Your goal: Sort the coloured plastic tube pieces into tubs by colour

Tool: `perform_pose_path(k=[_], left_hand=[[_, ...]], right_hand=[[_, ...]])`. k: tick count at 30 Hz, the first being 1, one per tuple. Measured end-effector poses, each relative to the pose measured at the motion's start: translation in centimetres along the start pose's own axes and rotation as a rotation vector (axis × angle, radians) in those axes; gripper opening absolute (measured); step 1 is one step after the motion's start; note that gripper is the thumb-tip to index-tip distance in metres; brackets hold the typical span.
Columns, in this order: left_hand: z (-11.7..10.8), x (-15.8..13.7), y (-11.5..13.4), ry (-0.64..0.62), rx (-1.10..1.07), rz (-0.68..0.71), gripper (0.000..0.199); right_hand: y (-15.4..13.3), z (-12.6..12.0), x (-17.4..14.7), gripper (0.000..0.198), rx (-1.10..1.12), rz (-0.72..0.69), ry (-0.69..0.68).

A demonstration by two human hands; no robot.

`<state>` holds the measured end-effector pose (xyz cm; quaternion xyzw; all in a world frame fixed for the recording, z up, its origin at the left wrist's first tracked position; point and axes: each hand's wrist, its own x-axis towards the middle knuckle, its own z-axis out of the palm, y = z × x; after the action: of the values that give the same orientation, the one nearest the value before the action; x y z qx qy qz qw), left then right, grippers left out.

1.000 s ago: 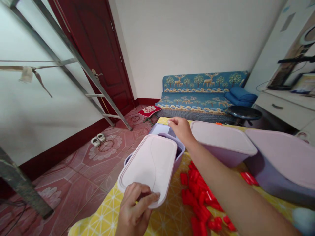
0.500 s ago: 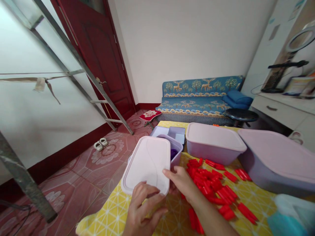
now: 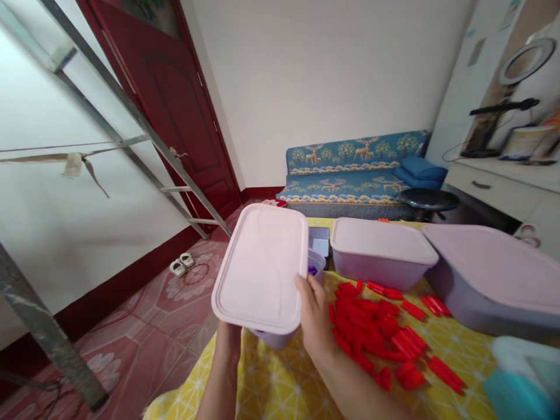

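A pale pink rectangular lid (image 3: 262,265) is held up at a tilt in front of me, over an open lilac storage box (image 3: 315,260). My right hand (image 3: 314,300) grips the lid's right edge, with its thumb on top. At the lid's near left corner my left hand (image 3: 230,335) holds from underneath, its fingers hidden behind the lid. Something purple shows inside the box, most of which the lid covers from view. Many red plastic pieces (image 3: 371,321) lie in a loose pile to the right of my right hand.
Two lidded lilac boxes (image 3: 382,251) (image 3: 494,280) stand along the right and back of the yellow tablecloth (image 3: 280,385). A blurred white and teal object (image 3: 520,373) sits at the right front. Left are a metal ladder (image 3: 184,175) and shoes on the floor; behind, a blue sofa (image 3: 345,181).
The lid has risen and been brought across over the box. My left hand has gone from the lid's near edge to beneath its left corner; my right hand still grips the right side.
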<state>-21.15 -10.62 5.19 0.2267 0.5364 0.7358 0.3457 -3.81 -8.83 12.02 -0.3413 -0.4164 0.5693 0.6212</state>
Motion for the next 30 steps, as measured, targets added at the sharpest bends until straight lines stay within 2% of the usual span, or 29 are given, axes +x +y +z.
perform_pose_path(k=[2, 4, 9, 12, 15, 18, 21, 23, 25, 27, 28, 29, 30], left_hand=[[0.3, -0.4, -0.2, -0.037, -0.023, -0.021, 0.050], [0.3, -0.7, -0.4, -0.037, -0.017, -0.031, 0.053], [0.5, -0.4, -1.1, 0.005, -0.022, 0.025, 0.047], [0.6, -0.2, -1.4, 0.009, -0.024, 0.055, 0.045], [0.4, 0.0, -1.4, -0.005, -0.036, 0.018, 0.048], [0.0, 0.1, -1.2, -0.013, -0.049, -0.047, 0.053], [0.1, -0.3, -1.1, -0.037, -0.084, -0.072, 0.054], [0.4, -0.9, -1.2, -0.058, -0.141, -0.078, 0.057], [1.0, -1.5, -1.2, -0.068, -0.181, -0.109, 0.059], [1.3, -2.0, -1.4, -0.081, -0.200, -0.161, 0.056], [1.3, -2.1, -1.5, -0.079, -0.207, -0.194, 0.053], [1.2, -2.2, -1.7, -0.067, -0.214, -0.235, 0.051], [1.0, -2.2, -1.9, -0.051, -0.222, -0.275, 0.049]], right_hand=[[-1.0, -1.0, 0.0, 0.031, 0.148, 0.020, 0.181], [-2.8, -2.8, 0.7, 0.030, 0.235, -0.016, 0.290], [-7.2, -8.5, 5.1, 0.030, 0.193, -0.263, 0.479], [-7.6, -11.4, 8.5, 0.033, 0.174, -0.285, 0.517], [-6.3, -13.3, 10.8, 0.040, 0.161, -0.235, 0.561], [-4.7, -14.3, 11.5, 0.044, 0.142, -0.152, 0.531], [-3.8, -14.4, 10.3, 0.046, 0.043, -0.062, 0.466], [-3.6, -13.2, 8.4, 0.049, -0.182, -0.047, 0.389], [-3.4, -10.7, 5.7, 0.050, -0.525, -0.140, 0.214], [-2.8, -7.1, 2.4, 0.040, -0.809, -0.358, -0.101], [-2.2, -5.2, 0.9, 0.044, -0.941, -0.472, -0.339], [-1.5, -3.5, -0.5, 0.057, -1.068, -0.552, -0.564], [-0.6, -1.9, -1.6, 0.066, -1.188, -0.596, -0.716]])
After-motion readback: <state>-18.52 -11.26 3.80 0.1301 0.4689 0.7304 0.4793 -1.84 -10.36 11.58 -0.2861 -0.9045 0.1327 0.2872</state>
